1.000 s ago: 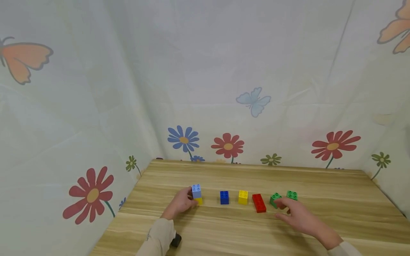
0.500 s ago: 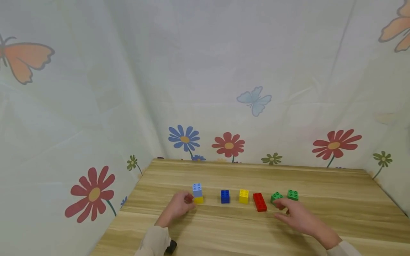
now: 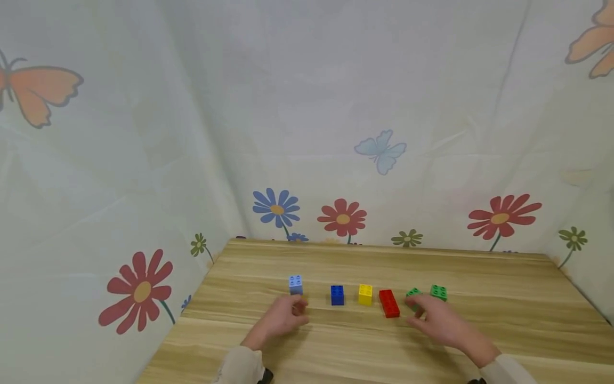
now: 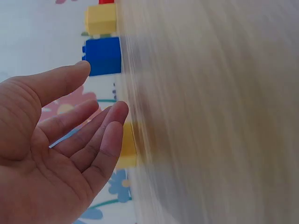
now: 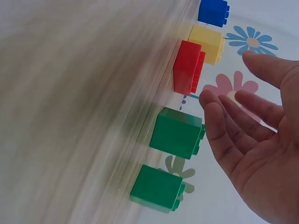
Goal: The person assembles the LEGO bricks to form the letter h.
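Observation:
My left hand (image 3: 280,317), fingers loosely bent and holding nothing, is just in front of a light blue brick (image 3: 295,286). A yellow brick (image 4: 129,151) beneath that one shows behind my fingers in the left wrist view; the hand hides it in the head view. With thumb and fingers apart, my right hand (image 3: 443,322) hovers in front of a turned green brick (image 5: 177,133). Whether it touches that brick is not plain in the head view, but a gap shows in the right wrist view. A second green brick (image 3: 438,292) stands to the right.
Between the hands, a dark blue brick (image 3: 337,295), another yellow brick (image 3: 365,294) and a long red brick (image 3: 389,303) stand in a row on the wooden table (image 3: 336,352). A flower-printed curtain (image 3: 307,106) hangs behind the table's far edge.
My left hand has let go of the light blue and yellow stack, drawn back, then moved right in front of it. My right hand has shifted slightly left. The bricks stay in place.

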Motion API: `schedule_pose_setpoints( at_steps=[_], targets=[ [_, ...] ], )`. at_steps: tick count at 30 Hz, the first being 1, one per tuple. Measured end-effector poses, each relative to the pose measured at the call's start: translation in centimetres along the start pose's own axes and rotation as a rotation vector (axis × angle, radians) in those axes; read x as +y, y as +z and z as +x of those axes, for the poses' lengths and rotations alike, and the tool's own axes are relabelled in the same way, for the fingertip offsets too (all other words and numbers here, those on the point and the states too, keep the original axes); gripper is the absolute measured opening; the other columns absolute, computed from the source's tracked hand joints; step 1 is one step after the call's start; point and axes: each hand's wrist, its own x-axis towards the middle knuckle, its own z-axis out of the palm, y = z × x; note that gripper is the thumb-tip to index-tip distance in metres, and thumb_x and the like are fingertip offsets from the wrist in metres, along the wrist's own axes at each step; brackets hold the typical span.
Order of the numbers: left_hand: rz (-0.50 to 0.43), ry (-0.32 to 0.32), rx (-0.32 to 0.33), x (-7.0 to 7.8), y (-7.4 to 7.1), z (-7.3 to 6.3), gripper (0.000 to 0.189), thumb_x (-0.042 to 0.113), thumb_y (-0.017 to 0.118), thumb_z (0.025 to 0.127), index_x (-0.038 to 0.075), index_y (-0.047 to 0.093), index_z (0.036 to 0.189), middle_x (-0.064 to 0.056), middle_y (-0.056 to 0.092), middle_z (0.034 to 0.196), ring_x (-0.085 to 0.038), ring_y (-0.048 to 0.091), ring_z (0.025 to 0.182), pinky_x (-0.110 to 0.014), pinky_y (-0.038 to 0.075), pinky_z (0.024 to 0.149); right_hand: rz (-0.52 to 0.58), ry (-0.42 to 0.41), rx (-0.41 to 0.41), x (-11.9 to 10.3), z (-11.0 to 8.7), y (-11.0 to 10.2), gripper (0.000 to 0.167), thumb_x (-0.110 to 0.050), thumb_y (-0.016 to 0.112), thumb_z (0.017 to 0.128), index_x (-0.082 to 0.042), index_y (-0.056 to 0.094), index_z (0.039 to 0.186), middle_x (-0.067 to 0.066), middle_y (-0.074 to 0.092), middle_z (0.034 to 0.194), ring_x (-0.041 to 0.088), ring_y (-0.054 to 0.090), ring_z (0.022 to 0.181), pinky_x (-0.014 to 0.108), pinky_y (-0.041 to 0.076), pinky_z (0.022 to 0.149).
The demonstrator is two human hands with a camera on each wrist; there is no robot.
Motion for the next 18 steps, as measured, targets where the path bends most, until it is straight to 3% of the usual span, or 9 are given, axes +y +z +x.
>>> schedule_pose_setpoints(
  at_steps=[5,9,18],
  targets=[
    [-0.059,-0.056,-0.046,1.6,1.1,0.9,0.04,0.012,0.071,0.084,-0.002,0.058,0.119,-0.018,0.06,0.116,-0.029,0.062,0.1,-0.038,0.053,0.077,-0.031,0.027,0.0,-0.7,1.1,0.4,0.039,-0.019,0.073,0.083,-0.001,0.061,0.117,0.006,0.064,0.105,0.008,0.052,0.072,0.024,0.046,0.062],
    [-0.046,-0.066,-0.047,2.8,1.8,1.6,0.046,0.014,0.07,0.085,-0.001,0.054,0.125,-0.017,0.058,0.12,-0.03,0.062,0.102,-0.039,0.052,0.079,-0.052,0.052,-0.012,-1.1,1.9,1.0,0.043,-0.018,0.075,0.082,-0.003,0.06,0.119,0.005,0.062,0.107,0.011,0.048,0.07,0.026,0.045,0.062],
    [-0.012,-0.095,0.002,4.2,2.9,2.9,0.052,0.016,0.068,0.087,0.0,0.048,0.132,-0.017,0.054,0.126,-0.027,0.061,0.1,-0.039,0.052,0.078,-0.078,0.074,-0.036,-1.1,3.0,2.5,0.049,-0.018,0.076,0.081,-0.005,0.057,0.124,0.007,0.055,0.12,0.015,0.054,0.091,0.038,0.05,0.081]
  ],
)
